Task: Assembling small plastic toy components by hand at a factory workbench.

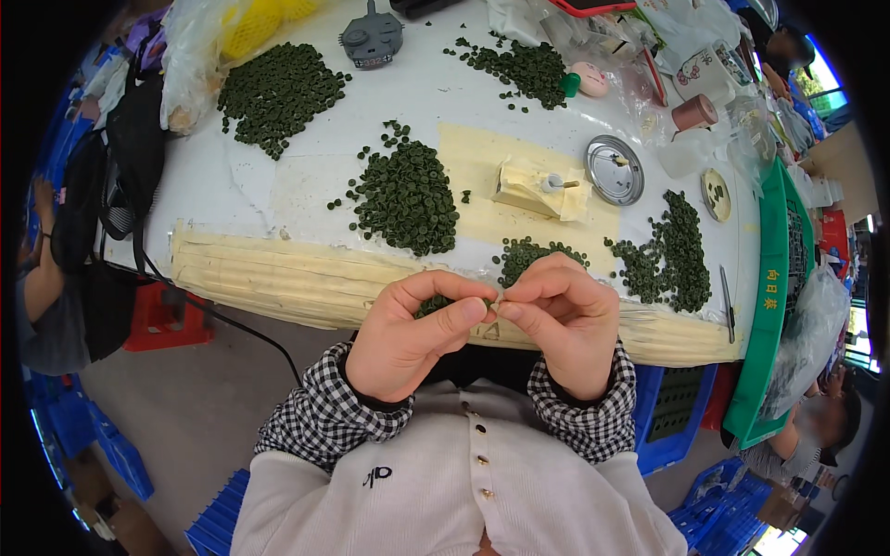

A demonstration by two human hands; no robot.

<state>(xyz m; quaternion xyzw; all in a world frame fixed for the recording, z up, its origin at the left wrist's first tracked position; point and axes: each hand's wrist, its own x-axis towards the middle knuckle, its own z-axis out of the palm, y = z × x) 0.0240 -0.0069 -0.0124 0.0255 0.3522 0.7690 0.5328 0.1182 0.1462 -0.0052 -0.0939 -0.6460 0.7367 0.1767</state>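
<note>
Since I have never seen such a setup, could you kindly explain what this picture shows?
No machine is at work here, only a person. The wide, curved picture comes from a camera worn on the head, looking down. On the white table lie piles of small dark-green discs, a tape-covered block, a round metal dish and a grey toy turret. The left hand and right hand meet at the fingertips, pinching something tiny, too hidden to identify.

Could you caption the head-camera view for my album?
Left hand and right hand, held close together, at a white table bearing piles of small dark-green parts.
</note>
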